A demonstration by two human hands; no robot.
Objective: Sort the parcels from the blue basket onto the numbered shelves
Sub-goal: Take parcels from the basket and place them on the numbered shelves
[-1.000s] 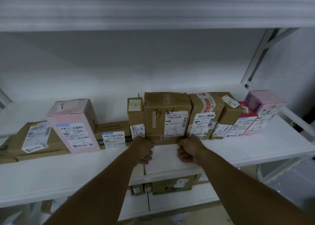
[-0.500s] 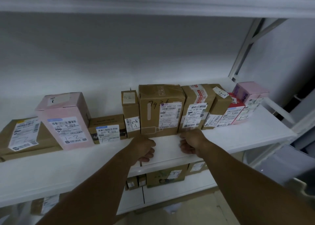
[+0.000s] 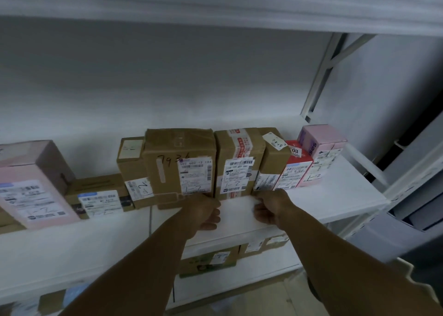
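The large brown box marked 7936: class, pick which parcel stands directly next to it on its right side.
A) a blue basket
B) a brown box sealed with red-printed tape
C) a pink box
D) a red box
B: the brown box with red-printed tape stands right beside the 7936 box with nothing between; the red box and right-hand pink box sit further right.
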